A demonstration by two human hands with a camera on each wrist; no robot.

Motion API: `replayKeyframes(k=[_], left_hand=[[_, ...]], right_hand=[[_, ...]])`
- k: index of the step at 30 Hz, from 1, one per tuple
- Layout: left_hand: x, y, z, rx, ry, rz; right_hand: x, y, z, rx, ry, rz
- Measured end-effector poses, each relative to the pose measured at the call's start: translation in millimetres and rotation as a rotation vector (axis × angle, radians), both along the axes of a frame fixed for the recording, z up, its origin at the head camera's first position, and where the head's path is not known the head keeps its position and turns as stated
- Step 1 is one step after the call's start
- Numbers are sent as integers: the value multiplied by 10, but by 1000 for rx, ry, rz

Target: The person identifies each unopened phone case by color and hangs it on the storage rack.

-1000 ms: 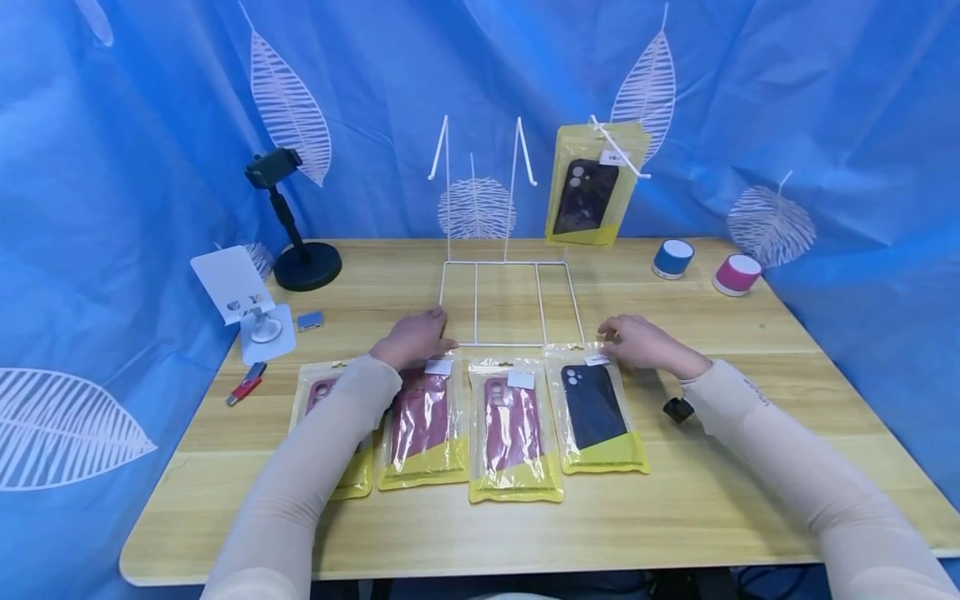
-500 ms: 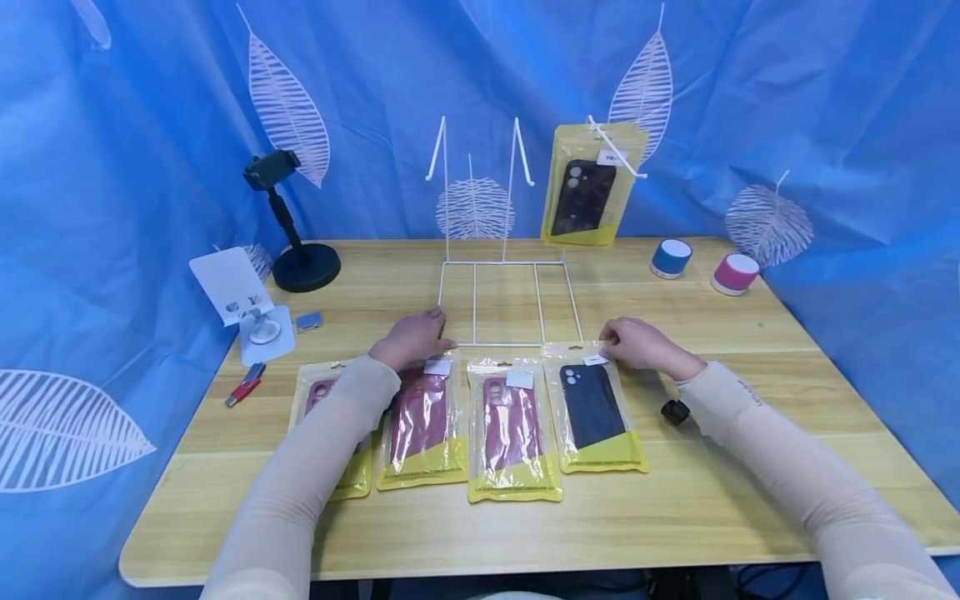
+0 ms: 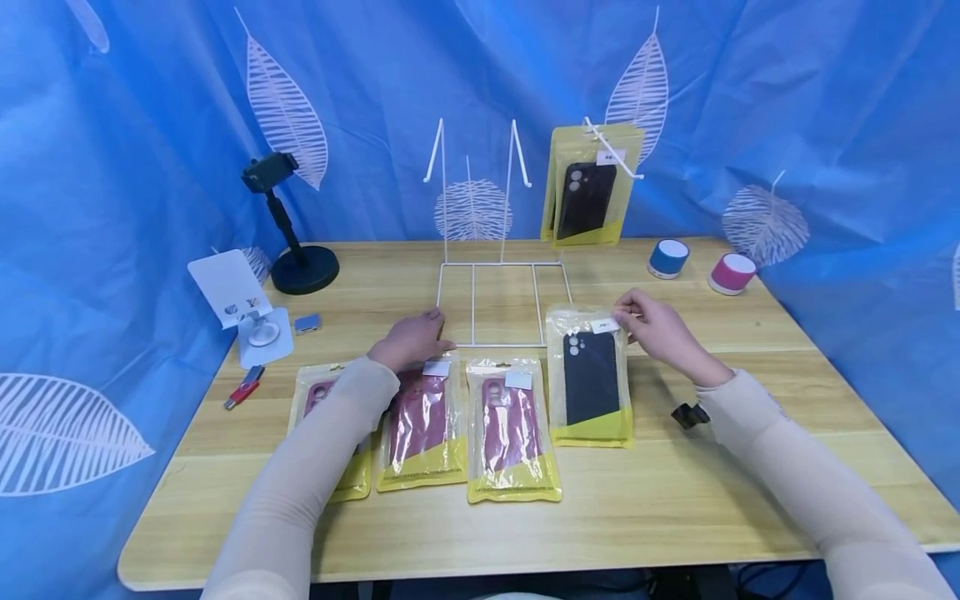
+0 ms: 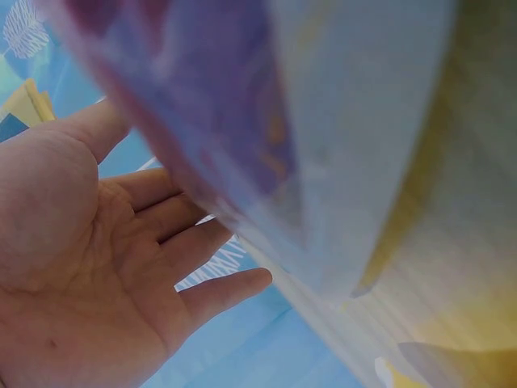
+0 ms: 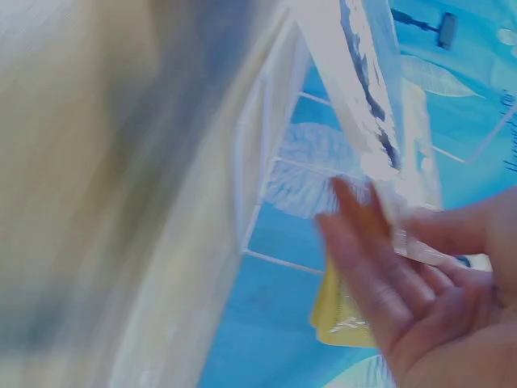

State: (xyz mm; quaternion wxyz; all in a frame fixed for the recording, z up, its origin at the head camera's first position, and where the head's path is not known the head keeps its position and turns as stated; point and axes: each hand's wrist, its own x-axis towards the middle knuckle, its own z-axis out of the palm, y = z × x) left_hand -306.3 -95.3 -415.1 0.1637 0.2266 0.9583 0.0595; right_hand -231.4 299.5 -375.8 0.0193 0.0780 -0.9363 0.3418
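Note:
My right hand (image 3: 660, 332) pinches the upper right corner of a clear-and-yellow pouch with a dark phone case (image 3: 591, 379), raised off the table. The right wrist view shows this pouch (image 5: 367, 89) edge-on beside the thumb and fingers. My left hand (image 3: 411, 340) lies by the front left corner of the white wire rack (image 3: 504, 345). Its fingers (image 4: 202, 242) are extended in the left wrist view, partly behind a blurred pouch. Below that hand is a pouch with a pink phone case (image 3: 422, 425). Another pink phone case (image 3: 512, 429) lies to its right; a third pouch (image 3: 352, 475) is partly under the left forearm.
Several pouched dark phone cases (image 3: 588, 200) hang on the rack's right hook. A black phone stand (image 3: 305, 268), a white stand (image 3: 266, 336) and USB sticks (image 3: 243, 387) are at left. Blue (image 3: 668, 258) and pink (image 3: 732, 273) round speakers stand back right. A small black object (image 3: 688, 415) is near the right wrist.
My right hand has lifted the dark phone case's pouch from the row, up and away from me, and it is now more upright. The left hand has stayed by the rack corner.

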Motion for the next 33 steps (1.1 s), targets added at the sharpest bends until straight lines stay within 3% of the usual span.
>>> replayKeyframes(k=[4, 9, 13, 18, 24, 33], left_hand=[[6, -19, 15, 7, -11, 0], [4, -34, 14, 9, -4, 2], [-1, -39, -13, 5, 2, 5], [-3, -37, -21, 5, 8, 2], [32, -28, 16, 3, 14, 2], [55, -9, 42, 3, 26, -3]], right_hand=[[73, -31, 123, -176, 129, -10], [112, -68, 329, -240, 402, -25], [33, -97, 590, -379, 596, -51], [-153, -106, 968, -525, 762, -75], [-294, -116, 1227, -444, 746, -151], [-463, -49, 1166, -343, 659, -194]])
